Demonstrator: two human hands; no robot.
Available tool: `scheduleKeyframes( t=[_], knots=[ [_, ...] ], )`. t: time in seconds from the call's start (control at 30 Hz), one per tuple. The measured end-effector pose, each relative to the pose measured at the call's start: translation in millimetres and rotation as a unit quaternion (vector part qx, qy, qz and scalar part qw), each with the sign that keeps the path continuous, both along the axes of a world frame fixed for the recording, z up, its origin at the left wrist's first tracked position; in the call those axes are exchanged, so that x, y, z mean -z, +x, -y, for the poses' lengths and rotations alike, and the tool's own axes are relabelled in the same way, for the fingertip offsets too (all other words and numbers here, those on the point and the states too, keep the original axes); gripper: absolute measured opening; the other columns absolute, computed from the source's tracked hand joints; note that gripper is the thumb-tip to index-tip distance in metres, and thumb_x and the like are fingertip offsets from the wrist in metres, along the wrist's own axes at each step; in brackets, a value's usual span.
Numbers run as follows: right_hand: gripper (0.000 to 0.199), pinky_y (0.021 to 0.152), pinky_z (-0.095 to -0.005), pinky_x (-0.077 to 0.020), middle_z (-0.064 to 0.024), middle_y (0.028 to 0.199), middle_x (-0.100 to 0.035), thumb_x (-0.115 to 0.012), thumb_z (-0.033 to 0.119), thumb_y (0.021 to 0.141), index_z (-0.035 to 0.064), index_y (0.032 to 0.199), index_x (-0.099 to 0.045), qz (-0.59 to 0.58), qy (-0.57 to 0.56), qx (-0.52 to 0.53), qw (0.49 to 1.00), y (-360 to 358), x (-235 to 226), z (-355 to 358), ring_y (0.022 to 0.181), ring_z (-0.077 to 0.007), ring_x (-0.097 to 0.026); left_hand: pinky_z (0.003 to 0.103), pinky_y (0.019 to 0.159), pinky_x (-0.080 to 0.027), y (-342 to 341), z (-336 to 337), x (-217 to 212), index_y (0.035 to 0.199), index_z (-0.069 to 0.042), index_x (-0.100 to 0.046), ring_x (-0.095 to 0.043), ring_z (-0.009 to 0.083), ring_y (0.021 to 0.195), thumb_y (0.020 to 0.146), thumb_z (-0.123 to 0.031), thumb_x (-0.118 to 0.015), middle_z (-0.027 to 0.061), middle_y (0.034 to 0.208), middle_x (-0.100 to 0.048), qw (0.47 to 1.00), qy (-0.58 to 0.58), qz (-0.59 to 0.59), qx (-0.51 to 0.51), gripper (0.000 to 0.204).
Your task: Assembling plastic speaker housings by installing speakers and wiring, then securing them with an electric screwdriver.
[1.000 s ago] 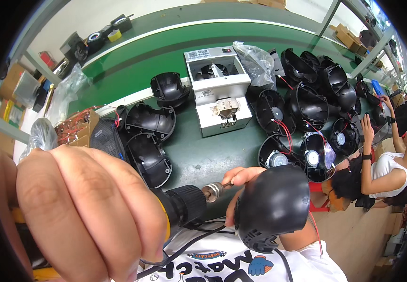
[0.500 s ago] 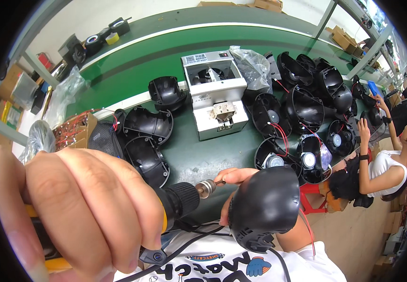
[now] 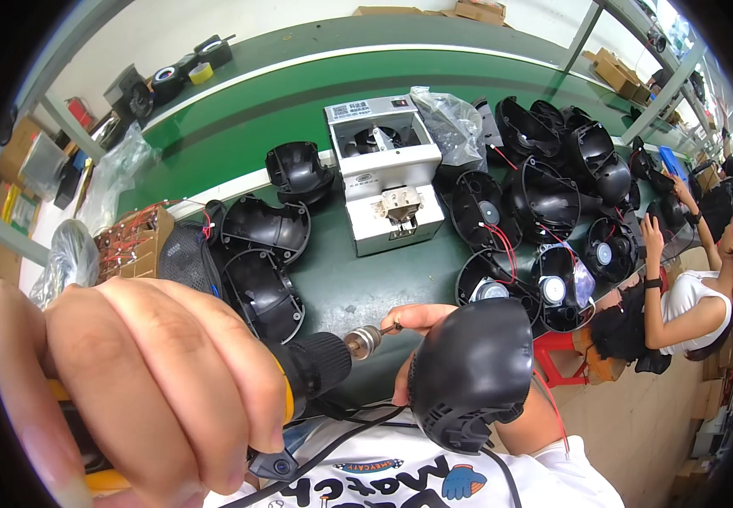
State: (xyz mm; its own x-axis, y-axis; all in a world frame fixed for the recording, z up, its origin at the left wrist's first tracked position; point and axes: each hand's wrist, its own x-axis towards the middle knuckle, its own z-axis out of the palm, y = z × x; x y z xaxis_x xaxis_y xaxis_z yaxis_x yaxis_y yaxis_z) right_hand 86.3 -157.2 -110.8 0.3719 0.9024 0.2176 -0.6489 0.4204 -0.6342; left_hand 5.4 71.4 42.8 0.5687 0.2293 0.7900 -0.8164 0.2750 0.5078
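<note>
My left hand (image 3: 138,381) fills the lower left, wrapped around a yellow and black electric screwdriver (image 3: 315,366) whose metal chuck points right. The bit tip meets the fingers of my right hand (image 3: 421,326). That hand holds a black rounded plastic housing (image 3: 472,372) against my chest, with a thin red wire trailing down its right side. Thumb and forefinger pinch at the bit tip; a screw there is too small to make out.
A white box-shaped screw feeder (image 3: 383,182) stands mid-table on the green bench (image 3: 239,127). Several open black housings lie to its left (image 3: 260,262) and right (image 3: 544,203). A clear plastic bag (image 3: 451,123) sits behind. A seated person (image 3: 680,288) is at the right.
The screwdriver and my left hand have shifted slightly left and down. The black housing has moved a little toward my chest. My fingers stay at the bit tip.
</note>
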Motion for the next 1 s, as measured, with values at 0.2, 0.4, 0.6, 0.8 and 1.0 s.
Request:
scheduleKeyframes(
  t=[0.2, 0.4, 0.6, 0.8, 1.0],
  knots=[
    [0.065, 0.084, -0.0474, -0.0592, -0.0304, 0.118, -0.054, -0.059, 0.02, 0.101, -0.0093, 0.15, -0.029, -0.016, -0.004, -0.025, 1.0, 0, -8, -3, 0.1, -0.0483, -0.069, 0.024, 0.048, -0.057, -1, 2, -1, 0.101, -0.011, -0.048, -0.061, 0.0082, 0.047, 0.092, -0.04, -0.075, -0.0032, 0.057, -0.061, 1.0, 0.0, -0.007, -0.003, 0.041],
    [0.063, 0.089, -0.0489, -0.0593, -0.0211, 0.095, -0.07, -0.058, 0.016, 0.101, -0.0042, 0.153, -0.029, -0.178, -0.002, -0.065, 0.982, -3, -10, -4, 0.103, -0.0455, -0.07, 0.024, 0.048, -0.056, 0, 2, 2, 0.101, -0.011, -0.047, -0.06, 0.0088, 0.046, 0.09, -0.047, -0.076, -0.0034, 0.058, -0.06, 1.0, 0.006, 0.009, -0.017, 0.047],
    [0.071, 0.091, -0.0501, -0.0582, -0.0206, 0.099, -0.07, -0.062, 0.021, 0.099, -0.0057, 0.154, -0.025, -0.141, -0.006, -0.03, 0.989, -2, -11, -5, 0.107, -0.0472, -0.068, 0.025, 0.047, -0.056, 4, 5, 3, 0.099, -0.011, -0.047, -0.06, 0.0088, 0.047, 0.09, -0.048, -0.075, -0.0029, 0.058, -0.06, 0.999, -0.015, 0.028, -0.011, 0.048],
    [0.074, 0.091, -0.0493, -0.0581, -0.02, 0.1, -0.069, -0.064, 0.022, 0.098, -0.0065, 0.154, -0.025, -0.122, 0.006, -0.033, 0.992, 0, -11, -5, 0.105, -0.046, -0.069, 0.025, 0.047, -0.056, 2, 4, 2, 0.099, -0.012, -0.046, -0.06, 0.0089, 0.047, 0.09, -0.05, -0.075, -0.0027, 0.058, -0.06, 1.0, -0.005, 0.013, -0.005, 0.049],
    [0.073, 0.09, -0.0432, -0.0585, -0.0225, 0.108, -0.069, -0.066, 0.019, 0.097, -0.0073, 0.153, -0.028, -0.002, -0.057, -0.002, 0.998, 1, -16, -1, 0.103, -0.0406, -0.071, 0.025, 0.047, -0.055, 4, 3, 3, 0.099, -0.012, -0.045, -0.06, 0.0092, 0.047, 0.089, -0.054, -0.074, -0.0027, 0.059, -0.06, 1.0, 0.01, 0.017, 0.004, 0.052]
  ],
)
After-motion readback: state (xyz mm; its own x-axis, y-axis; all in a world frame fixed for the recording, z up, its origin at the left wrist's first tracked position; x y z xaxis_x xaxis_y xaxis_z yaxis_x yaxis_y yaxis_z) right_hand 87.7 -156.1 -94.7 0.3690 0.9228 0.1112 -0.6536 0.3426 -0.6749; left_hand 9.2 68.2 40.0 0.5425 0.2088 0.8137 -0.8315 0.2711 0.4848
